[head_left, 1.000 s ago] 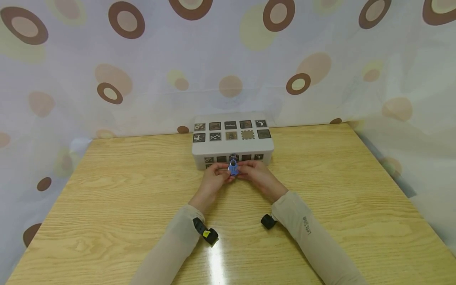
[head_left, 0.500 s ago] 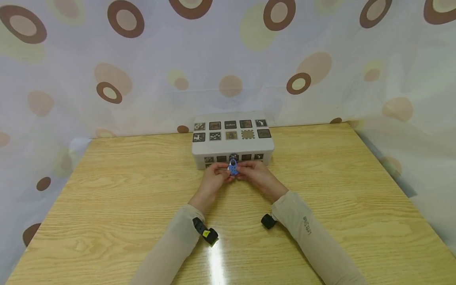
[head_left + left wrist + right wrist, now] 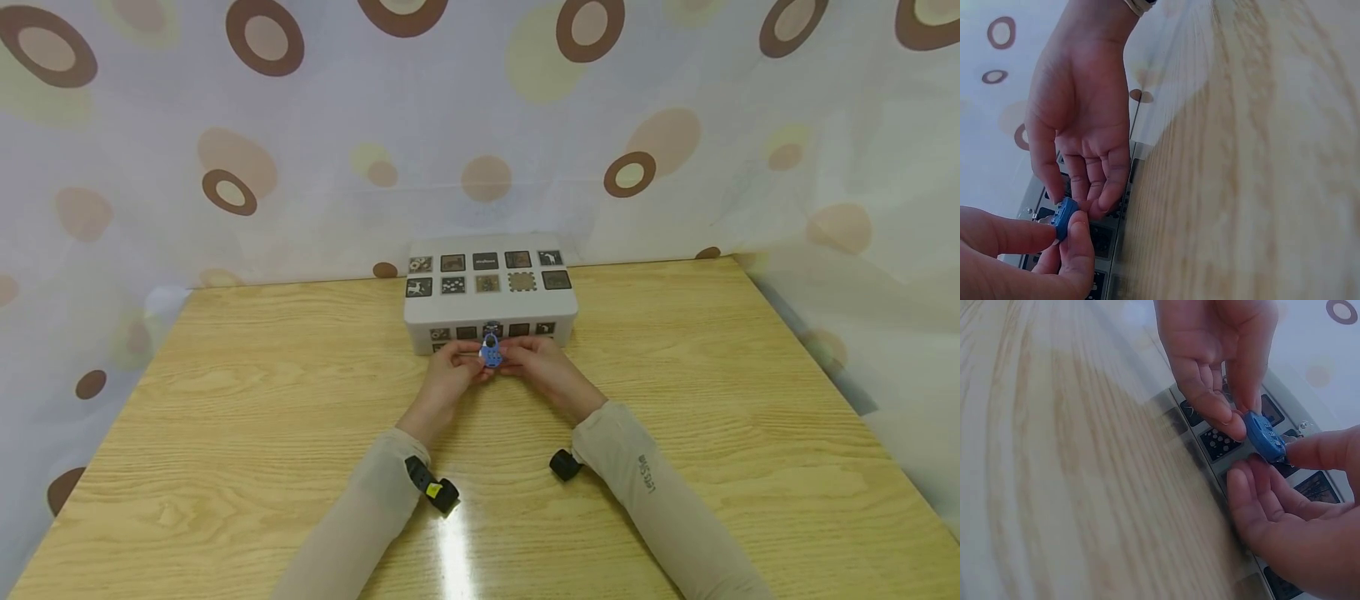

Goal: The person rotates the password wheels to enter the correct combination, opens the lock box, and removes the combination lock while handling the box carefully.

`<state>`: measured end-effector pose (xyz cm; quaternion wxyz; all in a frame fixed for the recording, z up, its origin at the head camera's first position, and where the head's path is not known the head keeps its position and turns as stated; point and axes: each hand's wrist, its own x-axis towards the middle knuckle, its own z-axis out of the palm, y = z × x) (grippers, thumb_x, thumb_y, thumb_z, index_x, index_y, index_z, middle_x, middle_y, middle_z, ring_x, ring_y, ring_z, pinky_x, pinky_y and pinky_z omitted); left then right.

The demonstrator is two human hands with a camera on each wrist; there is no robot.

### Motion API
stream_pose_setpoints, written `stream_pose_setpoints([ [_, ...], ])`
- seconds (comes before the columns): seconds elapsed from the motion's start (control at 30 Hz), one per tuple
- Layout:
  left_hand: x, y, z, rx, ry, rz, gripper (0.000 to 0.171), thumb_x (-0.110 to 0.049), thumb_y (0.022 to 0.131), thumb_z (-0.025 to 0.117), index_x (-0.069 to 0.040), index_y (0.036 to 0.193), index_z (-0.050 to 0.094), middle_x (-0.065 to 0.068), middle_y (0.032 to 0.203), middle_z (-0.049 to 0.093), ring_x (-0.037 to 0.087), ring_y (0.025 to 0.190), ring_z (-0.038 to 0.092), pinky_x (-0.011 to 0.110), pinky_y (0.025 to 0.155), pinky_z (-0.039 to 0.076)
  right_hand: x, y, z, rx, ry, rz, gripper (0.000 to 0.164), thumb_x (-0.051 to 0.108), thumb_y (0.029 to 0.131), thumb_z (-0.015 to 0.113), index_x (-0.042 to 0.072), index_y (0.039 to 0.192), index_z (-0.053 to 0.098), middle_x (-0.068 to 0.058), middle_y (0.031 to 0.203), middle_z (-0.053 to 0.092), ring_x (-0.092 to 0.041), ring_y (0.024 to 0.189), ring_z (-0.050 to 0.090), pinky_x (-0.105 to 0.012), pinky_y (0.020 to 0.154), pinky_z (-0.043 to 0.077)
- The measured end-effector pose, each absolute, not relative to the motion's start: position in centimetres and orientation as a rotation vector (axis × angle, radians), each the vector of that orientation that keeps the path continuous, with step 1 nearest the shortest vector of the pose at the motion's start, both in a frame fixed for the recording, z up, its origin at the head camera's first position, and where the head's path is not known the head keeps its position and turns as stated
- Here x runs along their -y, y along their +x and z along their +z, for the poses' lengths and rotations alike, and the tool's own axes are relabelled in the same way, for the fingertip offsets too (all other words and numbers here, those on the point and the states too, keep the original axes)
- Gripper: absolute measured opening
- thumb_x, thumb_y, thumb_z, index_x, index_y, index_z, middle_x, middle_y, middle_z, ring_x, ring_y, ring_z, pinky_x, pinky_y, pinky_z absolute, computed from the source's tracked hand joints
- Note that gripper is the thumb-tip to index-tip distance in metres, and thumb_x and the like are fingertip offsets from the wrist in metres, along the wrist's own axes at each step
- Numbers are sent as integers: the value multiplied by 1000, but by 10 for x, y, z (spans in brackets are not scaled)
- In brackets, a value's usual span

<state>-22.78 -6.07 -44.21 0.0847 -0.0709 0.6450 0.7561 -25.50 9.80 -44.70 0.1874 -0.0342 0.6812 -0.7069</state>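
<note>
A small blue padlock [image 3: 491,355] hangs at the metal clasp [image 3: 492,327] on the front of a white box [image 3: 487,309] with dark picture squares. My left hand [image 3: 444,379] pinches the padlock from the left between thumb and finger. From the right, my right hand [image 3: 551,372] holds its other side with thumb and fingertips. In the left wrist view small raised dials show along the padlock [image 3: 1066,219]; their digits are too small to read. In the right wrist view the padlock [image 3: 1264,437] sits between both hands' fingertips, its shackle partly hidden.
The wooden table [image 3: 262,433] spreads around the box. Behind it hangs a white curtain [image 3: 435,217] with brown and beige circles, which also runs along both sides. Black wrist cameras, such as the left wrist camera [image 3: 442,496], are strapped over the beige sleeves.
Both hands stay at the padlock and the box has not moved. The right thumb shifts slightly on the padlock's side.
</note>
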Motion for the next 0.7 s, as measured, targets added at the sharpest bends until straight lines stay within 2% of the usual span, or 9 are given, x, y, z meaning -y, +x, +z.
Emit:
stream_pose_setpoints([
  [0.2, 61, -228, -442, -1929, -217, 2246, 25, 12, 92, 51, 12, 116, 52, 14, 88, 61, 13, 71, 63, 24, 73, 58, -98, -256, -448, -1939, -88, -1969, 31, 3, 98, 49, -20, 118, 52, -9, 97, 62, -10, 77, 62, -25, 77, 57],
  [0.5, 61, -226, -438, -1949, -231, 2215, 25, 12, 92, 52, 11, 117, 52, 17, 94, 61, 15, 75, 64, 28, 76, 58, -100, -256, -449, -1977, -117, -1951, 33, -1, 96, 51, -20, 123, 49, -25, 116, 57, -11, 84, 63, -26, 82, 57],
  [0.7, 61, -226, -437, -1955, -227, 2208, 26, 12, 92, 52, 11, 118, 53, 19, 95, 61, 16, 76, 64, 28, 77, 58, -101, -256, -447, -1977, -147, -1944, 33, -1, 96, 50, -20, 124, 48, -27, 117, 57, -12, 88, 63, -29, 86, 56],
])
